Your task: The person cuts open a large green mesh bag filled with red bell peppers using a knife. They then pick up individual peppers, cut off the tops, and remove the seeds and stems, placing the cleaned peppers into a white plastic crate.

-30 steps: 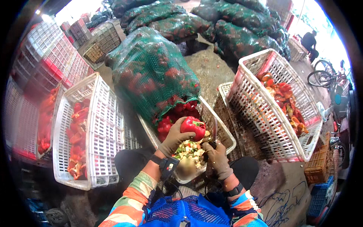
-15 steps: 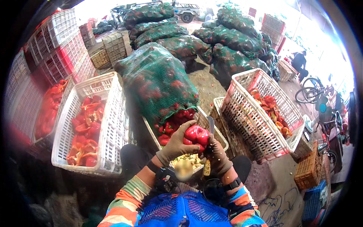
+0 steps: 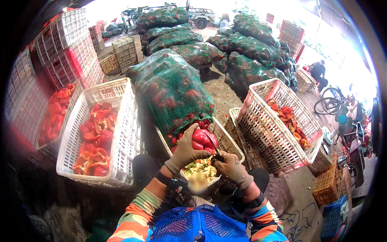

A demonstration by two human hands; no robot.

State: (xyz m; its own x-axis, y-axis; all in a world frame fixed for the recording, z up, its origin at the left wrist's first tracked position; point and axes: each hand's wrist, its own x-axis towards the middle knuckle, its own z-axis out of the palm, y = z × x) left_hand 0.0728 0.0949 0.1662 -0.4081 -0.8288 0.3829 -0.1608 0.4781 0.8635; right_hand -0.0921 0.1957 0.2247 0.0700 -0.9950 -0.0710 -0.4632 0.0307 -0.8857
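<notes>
My gloved left hand [image 3: 186, 151] grips a red bell pepper [image 3: 203, 139]. My gloved right hand [image 3: 231, 167] is closed on a knife [image 3: 211, 143], its blade against the pepper. Both hands are over a white tub [image 3: 226, 137]; chopped pale and green trimmings [image 3: 201, 169] lie in its lower part. At its upper end, a green mesh sack [image 3: 171, 94] of red peppers spills whole peppers into it. A crate [image 3: 69, 164] of cut red peppers stands at my left, and a tilted crate [image 3: 266, 141] with more cut pieces at my right.
Stacked crates [image 3: 64, 44] stand at the far left, with piles of filled green sacks [image 3: 254, 44] behind. A crouching person [image 3: 318, 72], bicycles [image 3: 326, 105] and an orange crate [image 3: 324, 185] are at the right. A wheeled trailer [image 3: 200, 16] stands at the back.
The knife blade has moved from upright beside the pepper to slanting across it, and my right hand has turned. The view has tilted up, showing more of the background than a second ago.
</notes>
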